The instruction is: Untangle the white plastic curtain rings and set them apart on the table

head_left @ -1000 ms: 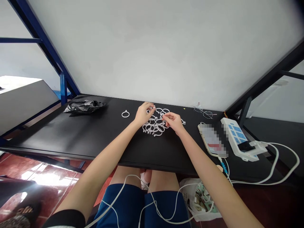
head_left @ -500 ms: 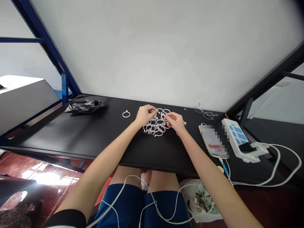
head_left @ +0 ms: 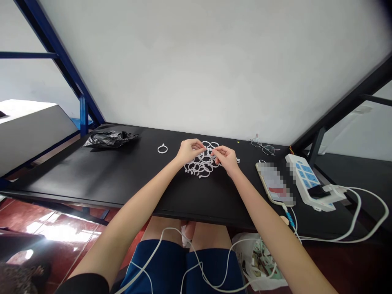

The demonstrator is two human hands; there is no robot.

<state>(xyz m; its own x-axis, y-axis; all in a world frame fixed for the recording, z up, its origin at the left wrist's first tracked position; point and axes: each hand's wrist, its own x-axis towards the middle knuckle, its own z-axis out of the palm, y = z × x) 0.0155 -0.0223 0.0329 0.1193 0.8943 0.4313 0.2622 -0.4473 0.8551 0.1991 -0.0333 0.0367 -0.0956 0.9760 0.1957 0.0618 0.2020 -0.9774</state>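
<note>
A pile of white curtain rings, each with a small eyelet, lies on the black table in front of me. Over its left side is my left hand, thumb and fingers pinched on a white ring that is mostly hidden. Facing it from the right, my right hand is closed, with fingertips pinching at a white ring too. Only a small gap parts the two hands; whether both grip the same ring I cannot tell. One single curtain ring lies apart, left of the pile.
On the left lies a crumpled black plastic bag. To the right are eyeglasses, a phone on a cable and a power strip. White cables cross my lap, and a plastic bag sits below the table edge.
My left hand has tilted and its fingertips have shifted slightly right, closer to my right hand. My right hand has barely moved. The lone ring and the pile look the same.
</note>
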